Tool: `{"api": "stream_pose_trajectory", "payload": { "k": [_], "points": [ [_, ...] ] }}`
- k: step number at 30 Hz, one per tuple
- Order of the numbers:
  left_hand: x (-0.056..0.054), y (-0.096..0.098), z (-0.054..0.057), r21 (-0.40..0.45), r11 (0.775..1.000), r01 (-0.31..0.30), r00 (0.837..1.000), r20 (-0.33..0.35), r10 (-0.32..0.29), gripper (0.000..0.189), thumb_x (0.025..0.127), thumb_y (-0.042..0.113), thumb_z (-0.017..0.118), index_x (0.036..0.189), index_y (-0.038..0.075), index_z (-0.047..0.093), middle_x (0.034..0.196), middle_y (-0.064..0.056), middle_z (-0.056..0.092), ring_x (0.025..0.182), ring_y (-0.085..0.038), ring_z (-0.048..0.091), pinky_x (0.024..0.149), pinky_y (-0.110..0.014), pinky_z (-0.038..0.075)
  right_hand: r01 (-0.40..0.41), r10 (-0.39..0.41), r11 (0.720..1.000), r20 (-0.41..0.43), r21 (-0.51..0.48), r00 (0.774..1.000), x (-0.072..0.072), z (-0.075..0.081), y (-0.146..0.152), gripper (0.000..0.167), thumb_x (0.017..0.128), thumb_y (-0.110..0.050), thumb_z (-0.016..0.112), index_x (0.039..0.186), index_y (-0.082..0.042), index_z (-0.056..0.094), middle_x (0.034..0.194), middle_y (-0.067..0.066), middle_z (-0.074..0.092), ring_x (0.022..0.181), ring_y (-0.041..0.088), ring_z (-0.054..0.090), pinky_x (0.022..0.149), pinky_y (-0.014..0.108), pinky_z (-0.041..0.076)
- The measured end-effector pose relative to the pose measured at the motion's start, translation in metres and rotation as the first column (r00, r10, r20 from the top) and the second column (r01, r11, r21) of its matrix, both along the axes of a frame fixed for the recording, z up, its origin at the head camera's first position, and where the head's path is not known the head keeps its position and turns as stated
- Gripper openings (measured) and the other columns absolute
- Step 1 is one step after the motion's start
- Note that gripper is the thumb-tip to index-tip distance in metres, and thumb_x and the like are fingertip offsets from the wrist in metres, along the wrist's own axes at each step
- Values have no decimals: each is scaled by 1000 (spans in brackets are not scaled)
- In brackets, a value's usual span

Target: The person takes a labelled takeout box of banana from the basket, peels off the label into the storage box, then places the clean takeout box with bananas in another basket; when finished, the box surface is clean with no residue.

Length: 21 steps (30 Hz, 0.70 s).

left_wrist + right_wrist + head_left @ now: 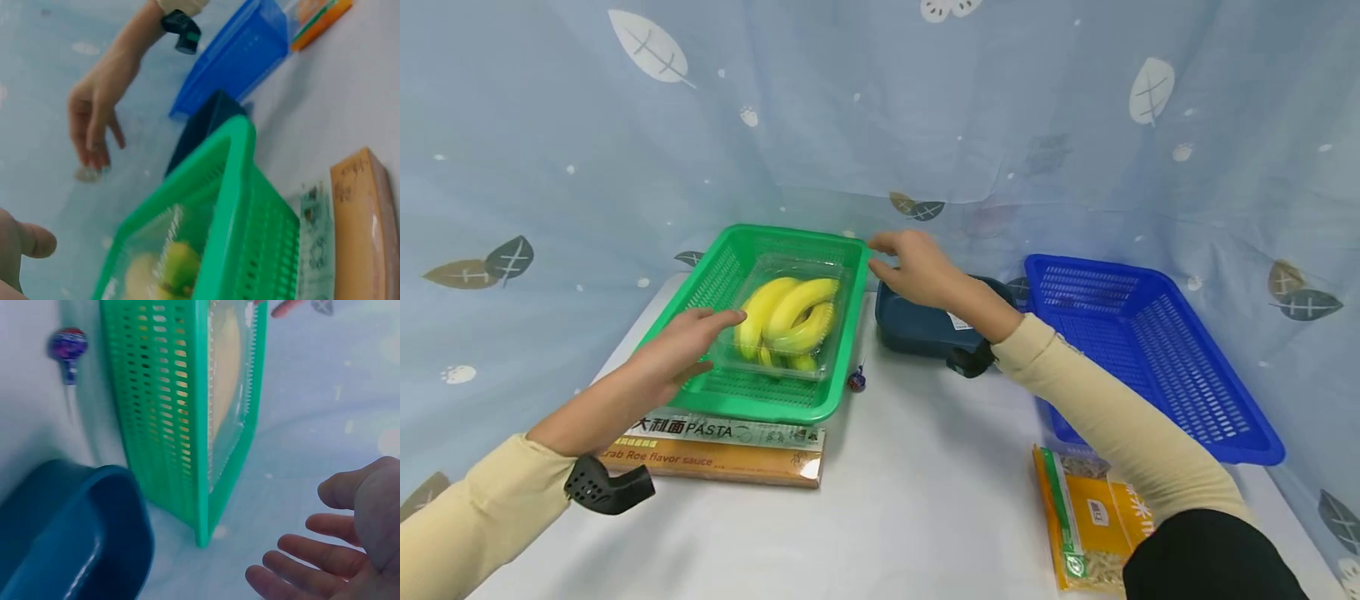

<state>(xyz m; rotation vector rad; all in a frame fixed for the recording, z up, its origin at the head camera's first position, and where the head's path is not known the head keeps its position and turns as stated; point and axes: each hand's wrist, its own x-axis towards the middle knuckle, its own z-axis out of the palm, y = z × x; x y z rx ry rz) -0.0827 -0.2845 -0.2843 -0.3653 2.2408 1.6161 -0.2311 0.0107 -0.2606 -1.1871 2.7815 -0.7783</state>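
In the head view, several yellow bananas [786, 317] lie under a clear plastic container [827, 367] inside a green basket [752, 410]. My left hand [681, 346] hovers over the basket's left side, fingers extended and holding nothing. Above the basket's far right corner is my right hand [917, 267], empty, its fingers spread loosely in the right wrist view. A dark blue bin [913, 329] stands below the right hand and is partly hidden by that arm. Between bin and basket lies a wrapped lollipop [69, 347] on the white table.
A flat pasta box [722, 458] lies in front of the green basket. On the right stands a blue basket [1105, 333], with a yellow bag [1090, 525] of dried food before it, partly covered by the right sleeve. A patterned blue curtain [820, 108] hangs behind the table.
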Motion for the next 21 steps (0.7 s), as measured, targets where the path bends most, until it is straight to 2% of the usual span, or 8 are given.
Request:
{"api": "stream_pose_trajectory", "payload": {
  "k": [5,7,13,15,16,17,20,21],
  "points": [
    [8,5,12,-77,996,51,997,-61,-56,97,100,59,48,160,6,-8,164,-23,-11,143,-57,12,111,-69,19,28,-28,999,0,-30,1000,21,2,31,43,103,-25,58,141,-6,56,142,12,56,128,28,54,101,39,47],
    [9,7,15,-101,992,71,993,-90,-81,95,100,59,48,161,7,-4,164,-24,-6,142,-58,14,109,-73,18,25,-25,999,-1,-43,1000,28,2,40,44,103,-27,59,142,-6,55,142,12,56,129,29,53,100,39,48],
    [14,12,14,-196,969,150,963,-194,-189,87,102,57,47,161,8,7,163,-24,11,146,-51,12,108,-72,21,-2,-1,998,-56,-60,998,48,2,56,44,103,-26,60,141,-5,56,140,12,57,124,29,57,94,42,53],
    [17,14,11,-262,949,172,943,-234,-236,85,102,55,49,161,9,11,163,-23,13,145,-51,15,107,-72,24,4,-8,999,-81,-53,997,56,2,61,44,102,-27,60,141,-6,57,138,11,59,114,27,62,88,42,55],
    [19,15,10,-307,935,178,932,-252,-260,83,101,55,49,162,11,13,163,-23,14,143,-52,20,106,-72,27,11,-15,999,-94,-47,996,59,2,63,44,102,-28,60,141,-7,57,130,11,64,105,25,66,82,41,56],
    [21,16,9,-356,917,181,918,-272,-287,82,101,55,50,162,12,14,164,-21,15,143,-53,21,105,-72,28,17,-21,999,-104,-39,994,63,2,66,45,102,-29,60,141,-7,57,121,11,67,94,24,67,77,41,55],
    [27,20,6,-503,849,163,875,-324,-361,82,99,54,55,162,16,19,165,-18,14,142,-53,23,102,-75,28,32,-35,999,-158,-22,987,74,0,76,47,102,-32,61,142,-10,56,118,9,69,70,18,61,66,40,51],
    [29,21,5,-543,826,154,860,-338,-383,82,98,55,56,162,17,19,165,-16,13,143,-52,21,102,-77,27,33,-35,999,-183,-13,982,77,-2,81,47,101,-32,62,143,-10,56,119,9,69,71,19,61,66,40,51]
  ]
}}
